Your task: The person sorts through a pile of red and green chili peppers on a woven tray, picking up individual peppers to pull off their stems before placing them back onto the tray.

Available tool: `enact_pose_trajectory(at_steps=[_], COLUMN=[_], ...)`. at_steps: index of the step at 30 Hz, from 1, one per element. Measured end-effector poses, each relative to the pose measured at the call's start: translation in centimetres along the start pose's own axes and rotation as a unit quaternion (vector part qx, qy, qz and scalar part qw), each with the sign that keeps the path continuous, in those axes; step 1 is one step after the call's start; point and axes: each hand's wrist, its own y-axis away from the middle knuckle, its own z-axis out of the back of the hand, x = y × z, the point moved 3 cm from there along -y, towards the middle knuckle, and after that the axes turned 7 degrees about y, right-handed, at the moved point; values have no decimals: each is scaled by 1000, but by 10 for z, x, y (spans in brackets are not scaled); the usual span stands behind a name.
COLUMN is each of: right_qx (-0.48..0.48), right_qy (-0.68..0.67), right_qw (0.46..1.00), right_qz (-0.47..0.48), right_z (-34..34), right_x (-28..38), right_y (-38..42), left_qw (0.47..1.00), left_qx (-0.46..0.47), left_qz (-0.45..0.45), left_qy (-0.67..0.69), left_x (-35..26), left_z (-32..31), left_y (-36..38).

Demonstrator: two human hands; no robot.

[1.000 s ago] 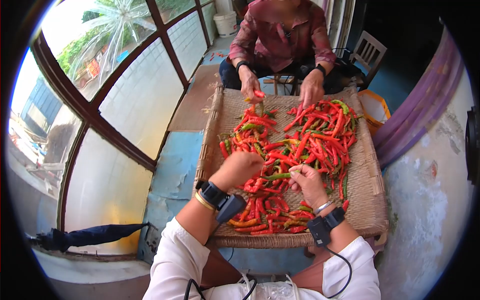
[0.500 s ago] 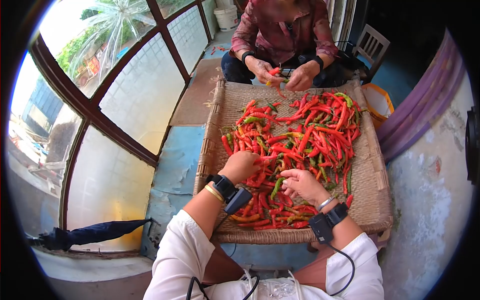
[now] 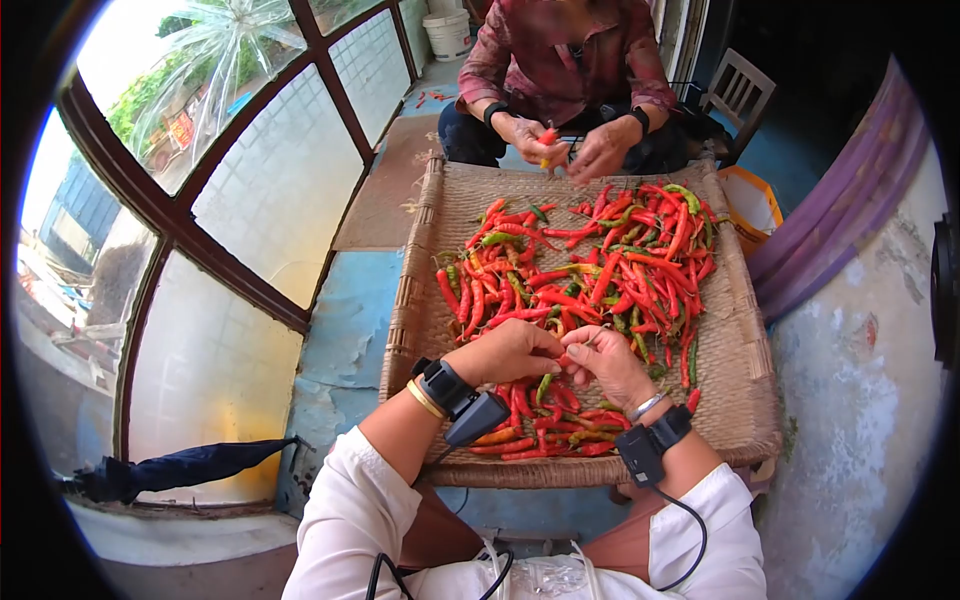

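My left hand [image 3: 508, 352] and my right hand [image 3: 606, 366] meet over the near half of a woven tray [image 3: 745, 400]. Their fingertips are pinched together around a red chili pepper [image 3: 566, 360], mostly hidden by the fingers. Below them lies a smaller heap of red chili peppers [image 3: 540, 425], with a few orange and green ones mixed in. Beyond my hands spreads a larger pile of chili peppers [image 3: 640, 265], mostly red.
Across the tray sits a person in a patterned red shirt [image 3: 570, 60], a red chili in one hand. An orange-rimmed bag [image 3: 750, 200] and a chair [image 3: 738, 90] stand at right. Windows and a folded umbrella [image 3: 210, 466] are on the left.
My left hand has moved from the pile toward my right hand, and their fingertips now meet on a chili. The other person's hands have shifted slightly apart.
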Motion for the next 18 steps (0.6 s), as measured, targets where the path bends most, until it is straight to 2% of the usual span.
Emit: enact_pose_trajectory(at_steps=[1,2,3,5,7,9,11,14,15,17,18], right_qx=[-1,-32,-63,-86,-74,-59,-28,-14,-10,-11,-1], right_qy=[0,-15,-30,-14,-1,14,44,46,47,51,65], right_qw=[1000,999,998,996,996,997,997,997,997,996,995], right_qz=[0,-4,-8,-16,-47,-49,-55,-65,-69,-69,-72], right_z=[1,3,5,8,9,7,3,2,3,2,1], right_x=[1,2,3,0,-6,-10,-10,-12,-13,-12,-12], right_y=[1,1,1,0,-2,-3,-3,-3,-4,-2,-2], left_qw=[1000,997,997,978,972,957,956,932,931,949,951], left_qx=[9,-19,-18,-174,-178,-198,-165,-132,-136,-68,-98], left_qz=[14,62,62,26,44,15,3,38,32,63,44], left_qy=[24,37,36,-108,-145,-211,-241,-336,-336,-302,-291], left_x=[0,1,7,29,47,62,72,67,66,69,62], left_z=[-2,4,8,24,26,23,18,10,12,10,10], left_y=[0,0,0,-1,-2,-2,-4,-1,-2,-3,-2])
